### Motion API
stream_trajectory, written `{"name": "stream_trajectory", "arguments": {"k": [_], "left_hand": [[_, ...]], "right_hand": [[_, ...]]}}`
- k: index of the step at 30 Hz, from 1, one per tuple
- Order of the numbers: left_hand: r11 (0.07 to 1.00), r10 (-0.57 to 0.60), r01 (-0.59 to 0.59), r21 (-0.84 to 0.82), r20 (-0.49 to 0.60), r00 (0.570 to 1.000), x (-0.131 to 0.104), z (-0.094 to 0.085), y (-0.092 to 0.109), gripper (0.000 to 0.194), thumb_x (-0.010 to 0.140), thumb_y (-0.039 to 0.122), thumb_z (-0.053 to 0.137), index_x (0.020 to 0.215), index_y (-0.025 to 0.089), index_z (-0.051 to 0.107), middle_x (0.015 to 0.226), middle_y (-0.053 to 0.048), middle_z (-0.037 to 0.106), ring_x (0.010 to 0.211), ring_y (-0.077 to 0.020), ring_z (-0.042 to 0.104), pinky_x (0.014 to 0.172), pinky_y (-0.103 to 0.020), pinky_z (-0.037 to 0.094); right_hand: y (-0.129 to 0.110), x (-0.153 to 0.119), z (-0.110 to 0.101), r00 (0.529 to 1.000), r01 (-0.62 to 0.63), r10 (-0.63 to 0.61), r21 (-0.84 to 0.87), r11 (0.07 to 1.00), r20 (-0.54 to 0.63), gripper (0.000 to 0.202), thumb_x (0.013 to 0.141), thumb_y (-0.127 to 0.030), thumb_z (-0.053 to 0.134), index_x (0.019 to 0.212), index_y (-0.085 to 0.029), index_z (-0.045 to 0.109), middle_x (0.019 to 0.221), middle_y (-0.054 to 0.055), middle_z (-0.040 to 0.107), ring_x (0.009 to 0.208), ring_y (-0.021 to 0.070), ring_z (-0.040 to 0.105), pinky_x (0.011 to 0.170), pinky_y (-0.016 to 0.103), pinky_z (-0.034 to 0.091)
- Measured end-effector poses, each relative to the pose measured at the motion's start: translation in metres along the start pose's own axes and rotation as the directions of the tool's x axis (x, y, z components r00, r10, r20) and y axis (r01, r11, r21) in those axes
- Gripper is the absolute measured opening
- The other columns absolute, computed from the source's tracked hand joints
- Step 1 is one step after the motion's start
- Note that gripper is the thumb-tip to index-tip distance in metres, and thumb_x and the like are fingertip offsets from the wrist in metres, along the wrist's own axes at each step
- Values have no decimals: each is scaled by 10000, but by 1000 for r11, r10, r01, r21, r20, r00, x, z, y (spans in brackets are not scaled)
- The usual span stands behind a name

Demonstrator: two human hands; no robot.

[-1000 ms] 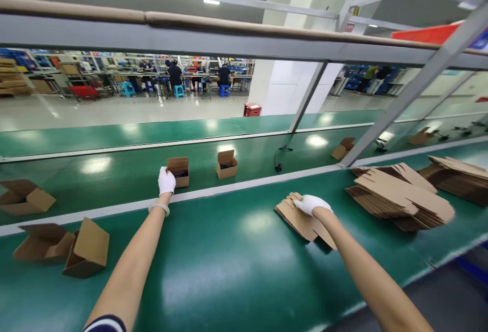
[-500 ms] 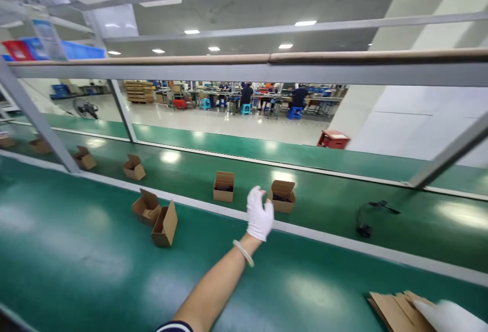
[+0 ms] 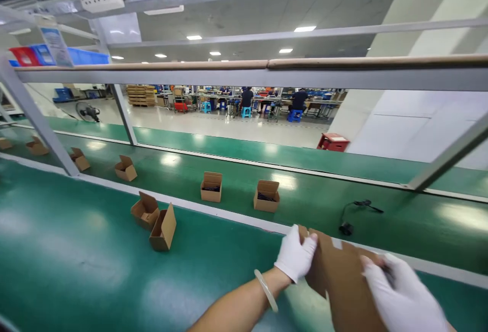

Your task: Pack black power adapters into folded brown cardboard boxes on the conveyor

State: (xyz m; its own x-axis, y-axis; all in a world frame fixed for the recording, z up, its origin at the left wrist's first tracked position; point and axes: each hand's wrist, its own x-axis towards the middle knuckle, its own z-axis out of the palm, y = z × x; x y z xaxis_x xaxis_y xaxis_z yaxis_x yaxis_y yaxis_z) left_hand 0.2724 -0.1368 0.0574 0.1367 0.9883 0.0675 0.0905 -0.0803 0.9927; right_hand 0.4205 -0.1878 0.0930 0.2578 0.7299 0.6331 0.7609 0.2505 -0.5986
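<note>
Between my two hands is a brown cardboard box blank (image 3: 345,276), partly folded and held up over the green bench. My left hand (image 3: 296,253), in a white glove with bare fingertips, pinches its upper left edge. My right hand (image 3: 404,291), gloved in white as well, grips the right side, somewhat blurred. Beyond them, two open cardboard boxes with dark cables inside, a nearer one (image 3: 267,196) and one to its left (image 3: 211,187), sit on the green belt. A loose black cable with a plug (image 3: 346,228) lies on the belt behind the blank.
Two open boxes (image 3: 145,211) (image 3: 163,229) stand on the bench (image 3: 95,250) at left. Several more boxes (image 3: 126,168) line the belt farther left. A metal frame post (image 3: 41,118) and rail (image 3: 244,75) cross the view. People (image 3: 299,99) sit at distant tables.
My left hand has come back from beside the belt box and taken hold of the cardboard blank. My right hand has lifted the blank from the lower right. The belt boxes and cable have shifted left.
</note>
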Motion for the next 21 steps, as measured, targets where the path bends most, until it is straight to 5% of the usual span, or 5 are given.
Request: {"name": "stream_trajectory", "arguments": {"k": [4,8,12,16,21], "left_hand": [[992,-4,2,-126,-14,1000,8,-27,4,272,834,412,451,810,149,517,804,-54,613,770,-167,546,740,-295,438],[984,48,-50,-171,-16,999,6,-48,13,324,857,426,389,706,161,499,781,-54,607,749,-167,537,708,-299,439],[963,158,-144,-228,43,987,0,-50,18,352,873,437,349,693,169,491,756,-51,604,709,-161,540,680,-302,447],[975,198,-203,-85,-60,978,1,-50,13,337,892,398,314,693,177,473,736,-61,599,681,-164,545,672,-312,451],[957,259,-247,153,-61,964,1,-55,12,283,883,323,326,653,197,433,670,-53,575,636,-169,544,636,-311,447]], "right_hand": [[-54,-7,27,962,220,-222,-29,975,-162,160,829,-290,481,940,-193,543,929,86,615,807,220,602,727,367,498],[-58,0,47,853,401,-448,-213,891,-268,203,805,-124,467,987,-172,542,999,114,584,901,225,579,772,369,482],[-40,4,55,757,569,-643,-364,737,-119,193,815,-88,427,945,-155,553,845,91,602,776,203,574,692,339,465],[-38,-1,52,779,597,-621,-407,691,87,207,848,-293,476,932,-133,575,762,82,592,729,217,544,682,357,428],[-44,-3,48,789,598,-600,-389,701,131,281,848,-381,451,886,-134,580,856,125,585,834,256,529,733,381,407]]}}
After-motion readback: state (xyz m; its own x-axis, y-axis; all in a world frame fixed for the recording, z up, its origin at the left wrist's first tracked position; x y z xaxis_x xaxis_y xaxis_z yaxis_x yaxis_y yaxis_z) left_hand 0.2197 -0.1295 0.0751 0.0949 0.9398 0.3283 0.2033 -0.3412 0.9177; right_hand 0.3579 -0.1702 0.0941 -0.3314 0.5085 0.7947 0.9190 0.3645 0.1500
